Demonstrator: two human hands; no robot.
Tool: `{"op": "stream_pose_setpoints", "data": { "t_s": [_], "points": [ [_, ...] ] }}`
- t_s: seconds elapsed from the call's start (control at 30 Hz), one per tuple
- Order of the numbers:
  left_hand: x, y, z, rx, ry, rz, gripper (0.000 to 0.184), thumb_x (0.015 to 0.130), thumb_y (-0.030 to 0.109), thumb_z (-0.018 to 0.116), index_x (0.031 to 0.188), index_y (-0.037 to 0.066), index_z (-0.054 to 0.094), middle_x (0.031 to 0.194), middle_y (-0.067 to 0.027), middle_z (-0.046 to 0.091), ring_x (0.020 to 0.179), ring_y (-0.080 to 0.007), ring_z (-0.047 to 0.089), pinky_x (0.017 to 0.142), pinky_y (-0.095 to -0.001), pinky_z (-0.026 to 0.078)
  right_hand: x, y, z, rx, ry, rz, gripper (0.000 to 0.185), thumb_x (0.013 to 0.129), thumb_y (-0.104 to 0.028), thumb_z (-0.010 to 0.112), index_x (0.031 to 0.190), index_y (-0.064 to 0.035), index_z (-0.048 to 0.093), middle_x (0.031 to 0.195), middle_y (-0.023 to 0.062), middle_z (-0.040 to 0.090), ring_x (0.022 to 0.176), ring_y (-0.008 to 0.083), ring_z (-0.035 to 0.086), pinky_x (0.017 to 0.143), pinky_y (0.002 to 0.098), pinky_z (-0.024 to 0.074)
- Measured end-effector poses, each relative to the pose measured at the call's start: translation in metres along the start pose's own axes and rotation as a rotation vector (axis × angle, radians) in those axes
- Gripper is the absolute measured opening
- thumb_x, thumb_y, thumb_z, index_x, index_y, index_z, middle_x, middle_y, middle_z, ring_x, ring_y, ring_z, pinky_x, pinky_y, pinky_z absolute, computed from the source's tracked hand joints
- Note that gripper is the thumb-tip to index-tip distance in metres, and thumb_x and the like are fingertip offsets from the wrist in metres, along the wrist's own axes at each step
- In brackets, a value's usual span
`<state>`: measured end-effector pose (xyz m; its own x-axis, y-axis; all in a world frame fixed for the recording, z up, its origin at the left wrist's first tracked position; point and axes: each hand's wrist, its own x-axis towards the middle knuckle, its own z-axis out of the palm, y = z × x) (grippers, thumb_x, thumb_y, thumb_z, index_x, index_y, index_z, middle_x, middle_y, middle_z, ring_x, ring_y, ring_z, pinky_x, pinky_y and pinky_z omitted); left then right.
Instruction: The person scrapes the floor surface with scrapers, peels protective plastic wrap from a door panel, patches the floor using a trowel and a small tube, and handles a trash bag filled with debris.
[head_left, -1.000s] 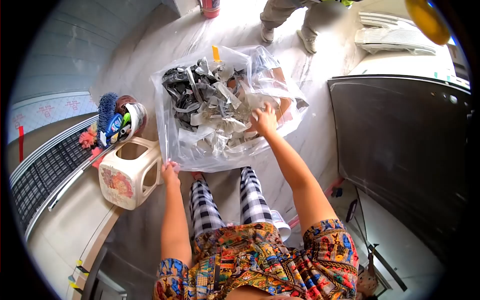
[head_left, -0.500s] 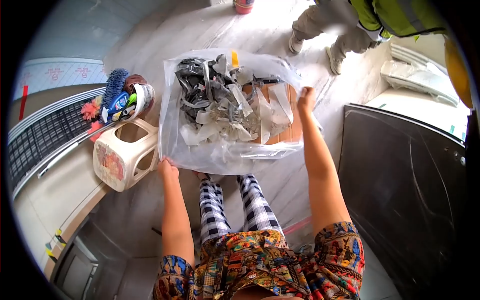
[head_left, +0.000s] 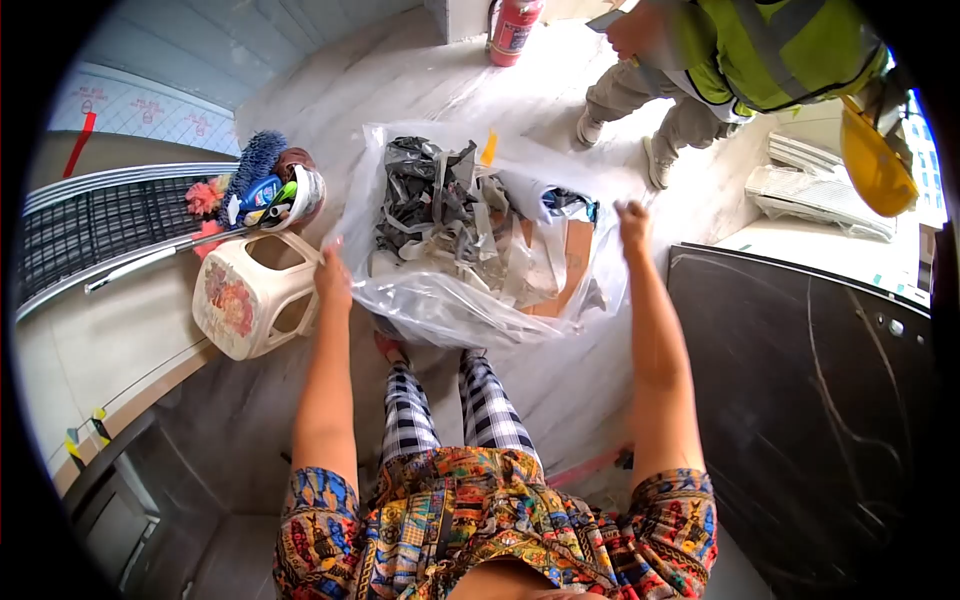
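Note:
A large clear plastic bag (head_left: 440, 305) hangs open in front of my legs, its mouth facing up. Inside lie black plastic scraps (head_left: 425, 190), crumpled pale wrapping (head_left: 470, 250) and a piece of brown cardboard (head_left: 573, 268). My left hand (head_left: 334, 275) is closed on the bag's near left rim. On the opposite side, my right hand (head_left: 632, 222) grips the rim at the right, fingers curled into a fist. The bottom of the bag is hidden under its contents.
A cream plastic stool (head_left: 225, 300) lies tipped at the left, beside a bucket of cleaning things (head_left: 300, 195). A person in a yellow vest (head_left: 790, 50) stands at the far right. A fire extinguisher (head_left: 515, 32) is at the back, and a dark panel (head_left: 790, 390) is at the right.
My left hand has risen along the bag's left side, and my right hand has moved slightly right and down. The bag's contents have shifted, with a bluish item now showing near the back right.

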<state>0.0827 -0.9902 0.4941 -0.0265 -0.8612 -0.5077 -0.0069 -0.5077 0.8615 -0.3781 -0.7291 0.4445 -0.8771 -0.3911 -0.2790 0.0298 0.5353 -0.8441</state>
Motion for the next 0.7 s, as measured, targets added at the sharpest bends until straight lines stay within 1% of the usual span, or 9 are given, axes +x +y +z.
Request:
{"op": "stream_pose_setpoints", "data": {
  "t_s": [0.07,0.1,0.2,0.33,0.37,0.43,0.53,0.63,0.7],
  "points": [
    [0.007,0.030,0.013,0.094,-0.016,-0.005,0.033,0.088,0.036,0.048,0.107,0.011,0.059,0.054,0.0093,0.022,0.044,-0.0029,0.022,0.040,-0.0189,0.019,0.005,-0.040,-0.019,0.214,-0.031,-0.157,0.008,0.077,-0.008,0.061,0.075,-0.0014,0.062,0.063,-0.0034,0.050,0.057,0.0065,0.039,0.052,0.0230,0.0312],
    [0.005,0.044,0.014,0.087,-0.010,0.018,0.033,0.087,0.036,0.049,0.107,0.011,0.059,0.054,0.0094,0.022,0.044,-0.0028,0.022,0.040,-0.0187,0.018,0.000,-0.059,-0.030,0.147,-0.058,-0.120,0.008,0.077,-0.009,0.061,0.078,-0.0015,0.063,0.065,-0.0032,0.052,0.058,0.0060,0.041,0.053,0.0206,0.0314],
    [-0.002,0.079,0.002,0.024,-0.036,0.075,0.034,0.087,0.035,0.050,0.110,0.011,0.058,0.055,0.0094,0.021,0.045,-0.0026,0.020,0.041,-0.0181,0.018,-0.012,-0.081,-0.050,0.447,0.026,-0.058,0.011,0.076,-0.006,0.061,0.084,0.0000,0.062,0.071,-0.0012,0.055,0.066,0.0059,0.045,0.060,0.0196,0.0332],
    [-0.005,0.096,-0.008,-0.141,-0.082,0.145,0.042,0.085,0.038,0.051,0.114,0.006,0.054,0.054,0.0087,0.020,0.046,-0.0029,0.020,0.042,-0.0181,0.018,-0.026,-0.078,-0.070,0.544,0.103,-0.096,0.008,0.080,-0.010,0.058,0.084,-0.0051,0.062,0.063,-0.0081,0.046,0.051,0.0010,0.032,0.043,0.0176,0.0238],
    [-0.006,0.095,-0.007,-0.146,-0.081,0.165,0.043,0.085,0.038,0.051,0.114,0.006,0.054,0.054,0.0086,0.020,0.046,-0.0030,0.020,0.042,-0.0182,0.018,-0.029,-0.065,-0.066,0.515,0.096,-0.111,0.007,0.081,-0.009,0.056,0.085,-0.0054,0.062,0.063,-0.0083,0.046,0.051,0.0002,0.031,0.043,0.0170,0.0228],
    [0.003,0.078,-0.010,-0.120,-0.049,0.133,0.041,0.086,0.037,0.050,0.112,0.006,0.055,0.054,0.0089,0.022,0.044,-0.0031,0.022,0.041,-0.0185,0.020,-0.040,-0.031,-0.053,0.477,0.013,-0.052,0.011,0.081,-0.009,0.059,0.089,-0.0036,0.061,0.066,-0.0058,0.048,0.061,0.0039,0.040,0.053,0.0206,0.0326],
    [0.029,0.026,-0.020,-0.040,-0.097,0.105,0.037,0.086,0.036,0.051,0.109,0.006,0.056,0.054,0.0095,0.025,0.043,-0.0027,0.024,0.040,-0.0189,0.021,-0.041,0.048,-0.009,0.271,-0.035,-0.072,0.011,0.082,-0.011,0.058,0.086,-0.0013,0.058,0.066,-0.0006,0.051,0.065,0.0086,0.045,0.057,0.0260,0.0361],
    [0.033,0.019,-0.002,-0.070,-0.121,0.047,0.034,0.087,0.034,0.050,0.106,0.007,0.058,0.054,0.0101,0.026,0.044,-0.0025,0.024,0.040,-0.0189,0.021,-0.054,0.041,0.011,-0.035,-0.034,0.084,0.016,0.079,-0.015,0.058,0.082,0.0005,0.055,0.068,0.0104,0.056,0.065,0.0162,0.049,0.059,0.0310,0.0387],
    [0.037,0.029,-0.009,0.293,-0.128,0.179,0.024,0.087,0.017,0.046,0.104,0.009,0.061,0.062,0.0093,0.032,0.051,-0.0032,0.024,0.045,-0.0181,0.021,-0.049,0.043,0.024,-0.061,-0.051,0.041,0.022,0.081,-0.023,0.051,0.081,-0.0011,0.056,0.072,0.0161,0.058,0.067,0.0243,0.054,0.063,0.0357,0.0419]
  ]
}}
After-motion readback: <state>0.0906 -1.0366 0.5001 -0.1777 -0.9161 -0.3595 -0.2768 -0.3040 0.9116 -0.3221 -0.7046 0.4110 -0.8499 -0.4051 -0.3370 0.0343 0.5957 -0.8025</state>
